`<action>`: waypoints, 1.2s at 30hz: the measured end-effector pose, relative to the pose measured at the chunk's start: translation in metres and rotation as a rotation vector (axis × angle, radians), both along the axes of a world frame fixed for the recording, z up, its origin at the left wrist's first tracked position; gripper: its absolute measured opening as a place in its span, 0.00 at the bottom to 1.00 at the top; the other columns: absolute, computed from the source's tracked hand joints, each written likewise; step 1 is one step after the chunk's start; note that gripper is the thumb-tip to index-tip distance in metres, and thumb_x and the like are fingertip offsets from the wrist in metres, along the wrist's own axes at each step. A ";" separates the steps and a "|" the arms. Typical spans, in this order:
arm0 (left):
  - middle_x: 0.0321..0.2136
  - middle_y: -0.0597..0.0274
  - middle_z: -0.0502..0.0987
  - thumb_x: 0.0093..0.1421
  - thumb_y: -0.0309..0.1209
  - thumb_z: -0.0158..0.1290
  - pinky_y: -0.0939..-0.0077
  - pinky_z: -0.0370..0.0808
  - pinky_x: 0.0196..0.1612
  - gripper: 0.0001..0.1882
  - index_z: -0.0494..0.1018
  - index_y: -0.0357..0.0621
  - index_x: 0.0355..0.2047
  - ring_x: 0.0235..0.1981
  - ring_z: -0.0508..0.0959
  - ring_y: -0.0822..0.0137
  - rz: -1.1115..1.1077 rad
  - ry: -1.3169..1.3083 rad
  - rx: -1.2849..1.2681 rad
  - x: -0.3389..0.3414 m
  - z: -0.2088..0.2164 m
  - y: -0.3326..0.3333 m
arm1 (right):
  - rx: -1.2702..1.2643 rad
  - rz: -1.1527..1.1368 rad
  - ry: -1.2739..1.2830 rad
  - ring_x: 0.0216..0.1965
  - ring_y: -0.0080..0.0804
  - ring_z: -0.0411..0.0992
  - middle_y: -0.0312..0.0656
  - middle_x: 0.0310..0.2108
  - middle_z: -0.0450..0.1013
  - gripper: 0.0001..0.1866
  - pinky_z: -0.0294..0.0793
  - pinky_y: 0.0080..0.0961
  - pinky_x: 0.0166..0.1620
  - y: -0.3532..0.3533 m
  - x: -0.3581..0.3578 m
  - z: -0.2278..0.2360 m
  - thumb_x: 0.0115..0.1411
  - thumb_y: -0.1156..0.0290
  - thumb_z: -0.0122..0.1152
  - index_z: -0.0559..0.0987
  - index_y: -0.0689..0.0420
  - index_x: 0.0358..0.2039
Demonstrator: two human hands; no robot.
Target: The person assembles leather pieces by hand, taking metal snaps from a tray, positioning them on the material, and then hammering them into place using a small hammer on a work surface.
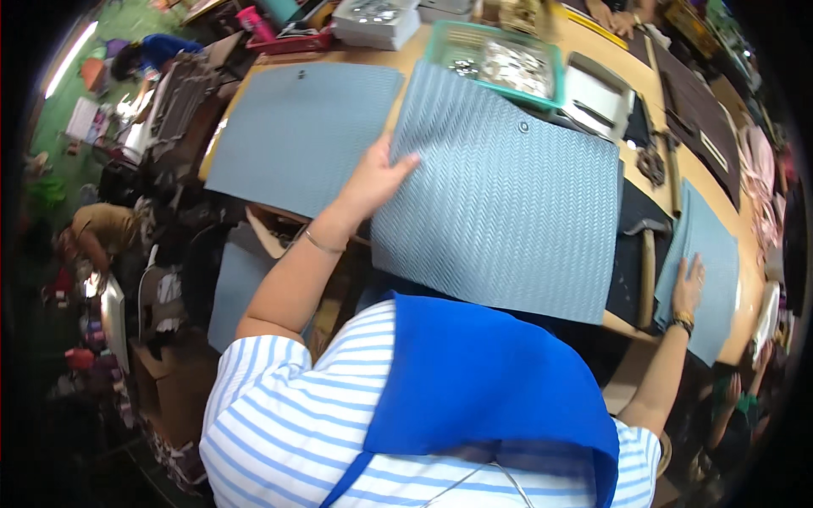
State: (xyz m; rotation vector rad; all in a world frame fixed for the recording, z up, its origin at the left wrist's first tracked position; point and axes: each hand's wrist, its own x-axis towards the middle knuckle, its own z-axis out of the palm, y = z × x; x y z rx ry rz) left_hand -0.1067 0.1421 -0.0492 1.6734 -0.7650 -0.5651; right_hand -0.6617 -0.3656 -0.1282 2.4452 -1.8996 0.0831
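Observation:
My left hand (373, 182) pinches the left edge of a light blue woven-texture panel (500, 203), with its thumb on top and the fingers partly hidden underneath. This panel is tilted in front of me and has a small round metal snap (523, 127) near its far edge. To its left, a second blue panel (296, 135) lies on the table, also with a small fitting near the far edge. My right hand (688, 288) rests with fingers stretched out on more blue panels (716, 262) at the table's right side. A hammer (647, 262) lies between that hand and the held panel.
Behind the panel stand a green basket (555, 72) of small metal parts and a white tray (597, 97). A dark rod (673, 173) lies to the right. Another person's hands (614, 17) are at the far side. Other people work at the left, beyond the table.

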 end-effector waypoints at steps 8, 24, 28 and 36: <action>0.60 0.50 0.76 0.65 0.35 0.55 0.63 0.71 0.63 0.32 0.65 0.45 0.69 0.60 0.75 0.56 0.311 -0.127 0.220 0.237 0.101 0.165 | -0.129 0.125 -0.001 0.76 0.54 0.50 0.52 0.77 0.51 0.40 0.51 0.57 0.72 -0.021 -0.015 -0.015 0.72 0.32 0.34 0.54 0.39 0.77; 0.76 0.36 0.44 0.53 0.77 0.53 0.26 0.43 0.72 0.60 0.54 0.54 0.76 0.78 0.40 0.40 0.650 -0.524 1.201 0.173 -0.012 0.112 | 0.172 0.094 -0.689 0.69 0.46 0.63 0.58 0.67 0.67 0.36 0.59 0.34 0.71 0.039 0.041 0.057 0.77 0.46 0.39 0.69 0.68 0.67; 0.57 0.49 0.76 0.72 0.60 0.43 0.63 0.75 0.57 0.35 0.71 0.43 0.62 0.55 0.79 0.59 0.142 -0.163 0.246 0.076 -0.002 0.050 | 0.365 0.420 -0.799 0.67 0.46 0.66 0.57 0.64 0.69 0.32 0.60 0.35 0.70 0.225 0.195 0.132 0.79 0.51 0.38 0.70 0.68 0.65; 0.60 0.55 0.73 0.70 0.46 0.57 0.73 0.79 0.51 0.33 0.61 0.40 0.67 0.55 0.78 0.68 -0.358 0.492 0.175 -0.086 0.003 -0.041 | 1.000 0.970 -0.837 0.65 0.51 0.68 0.55 0.64 0.70 0.24 0.66 0.40 0.67 0.318 0.293 0.129 0.75 0.65 0.49 0.69 0.61 0.67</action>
